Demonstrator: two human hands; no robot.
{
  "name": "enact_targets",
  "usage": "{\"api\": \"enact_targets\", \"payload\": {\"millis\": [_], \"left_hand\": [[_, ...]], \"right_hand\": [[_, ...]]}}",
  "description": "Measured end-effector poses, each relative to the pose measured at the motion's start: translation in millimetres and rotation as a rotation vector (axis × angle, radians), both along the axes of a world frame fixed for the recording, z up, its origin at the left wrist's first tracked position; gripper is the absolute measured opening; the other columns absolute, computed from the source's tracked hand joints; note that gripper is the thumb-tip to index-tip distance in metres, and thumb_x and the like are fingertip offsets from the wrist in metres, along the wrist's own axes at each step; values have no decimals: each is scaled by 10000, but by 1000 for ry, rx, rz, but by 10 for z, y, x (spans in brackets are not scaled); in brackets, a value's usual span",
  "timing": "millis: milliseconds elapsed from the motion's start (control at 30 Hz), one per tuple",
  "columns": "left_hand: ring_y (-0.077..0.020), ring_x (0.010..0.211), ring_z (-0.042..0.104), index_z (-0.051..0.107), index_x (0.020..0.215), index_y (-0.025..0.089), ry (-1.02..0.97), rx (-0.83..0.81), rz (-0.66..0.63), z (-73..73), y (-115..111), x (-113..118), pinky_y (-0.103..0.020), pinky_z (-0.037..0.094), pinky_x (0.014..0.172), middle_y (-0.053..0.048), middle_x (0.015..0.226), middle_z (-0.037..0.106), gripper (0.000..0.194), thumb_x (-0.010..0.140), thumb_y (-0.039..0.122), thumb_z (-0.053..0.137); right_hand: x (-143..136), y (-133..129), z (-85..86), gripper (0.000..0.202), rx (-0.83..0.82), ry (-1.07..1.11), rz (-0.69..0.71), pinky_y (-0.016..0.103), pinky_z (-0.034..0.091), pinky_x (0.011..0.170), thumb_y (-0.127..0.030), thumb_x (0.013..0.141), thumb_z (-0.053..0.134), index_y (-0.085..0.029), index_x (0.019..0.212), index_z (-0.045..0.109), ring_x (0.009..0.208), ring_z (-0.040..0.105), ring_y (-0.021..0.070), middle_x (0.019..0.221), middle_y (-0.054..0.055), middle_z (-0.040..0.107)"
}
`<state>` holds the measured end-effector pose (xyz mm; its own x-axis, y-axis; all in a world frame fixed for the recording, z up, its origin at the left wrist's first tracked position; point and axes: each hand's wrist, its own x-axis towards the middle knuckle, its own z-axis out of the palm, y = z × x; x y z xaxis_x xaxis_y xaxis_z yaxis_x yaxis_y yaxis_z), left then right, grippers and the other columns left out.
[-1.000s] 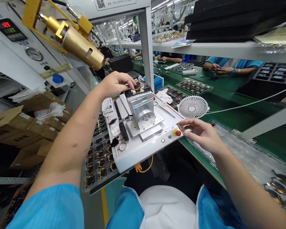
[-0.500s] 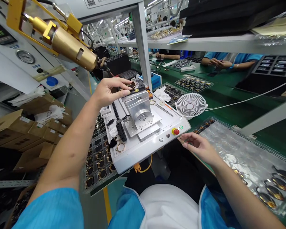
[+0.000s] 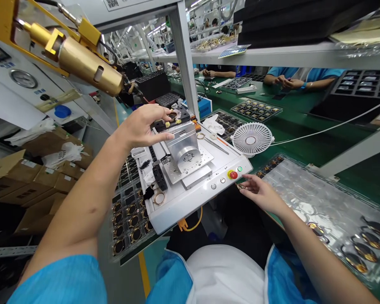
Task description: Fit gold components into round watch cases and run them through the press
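My left hand is open over the metal fixture, thumb spread away from the fingers. Its fingertips are at a round gold-rimmed watch case seated in the black holder on top, where small yellow pads show. Low at the right, beside the machine's front panel, my right hand pinches a small gold-rimmed part, mostly covered by the fingers. A loose gold ring lies on the machine base. Tweezers rest right of the fixture.
A gold cylinder head hangs at upper left. The front panel carries a red emergency button and a green button. Trays of watch cases stand left; a clear plastic tray and a white fan stand right. Co-workers sit opposite.
My left thumb has dropped away from the watch case, and the hand has opened wider. My right hand keeps its pinch in nearly the same place. The view has shifted slightly.
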<state>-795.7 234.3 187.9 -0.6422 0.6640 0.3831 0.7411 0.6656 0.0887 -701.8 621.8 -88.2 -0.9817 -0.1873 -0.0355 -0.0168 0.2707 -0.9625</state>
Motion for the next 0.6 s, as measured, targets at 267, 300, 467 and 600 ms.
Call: {"api": "enact_targets", "payload": {"millis": [267, 300, 467, 600], "left_hand": [[-340, 1375, 581, 677, 1158, 196, 26, 215, 14, -157, -62, 146, -526, 457, 1144, -178, 1393, 672, 666, 850, 781, 601], [-343, 1390, 567, 679, 1163, 212, 80, 294, 26, -219, -40, 240, -540, 445, 1153, -171, 1392, 669, 661, 849, 788, 597], [-311, 1218, 678, 719, 1107, 345, 303, 800, -99, -950, 239, 975, -582, 512, 1083, -73, 1209, 742, 420, 879, 690, 646], [-304, 1117, 733, 734, 1143, 329, -420, 896, 112, -1843, 650, 1614, -518, 567, 1034, -91, 1145, 779, 286, 869, 392, 783]], "right_hand": [[-30, -182, -15, 870, 545, 107, 105, 418, 554, 823, -287, 868, 608, -177, 1652, 248, 859, 730, 305, 1029, 98, 771], [-20, -195, -18, 880, 561, 109, 110, 418, 549, 833, -286, 878, 601, -171, 1661, 216, 882, 730, 312, 1051, 105, 772], [-27, -195, -14, 896, 594, 90, 100, 419, 538, 833, -275, 898, 596, -135, 1665, 153, 910, 721, 319, 1110, 137, 763], [-12, -123, 71, 858, 555, 67, 106, 388, 546, 785, -257, 863, 660, -144, 1627, 287, 824, 720, 281, 957, 87, 768]]}}
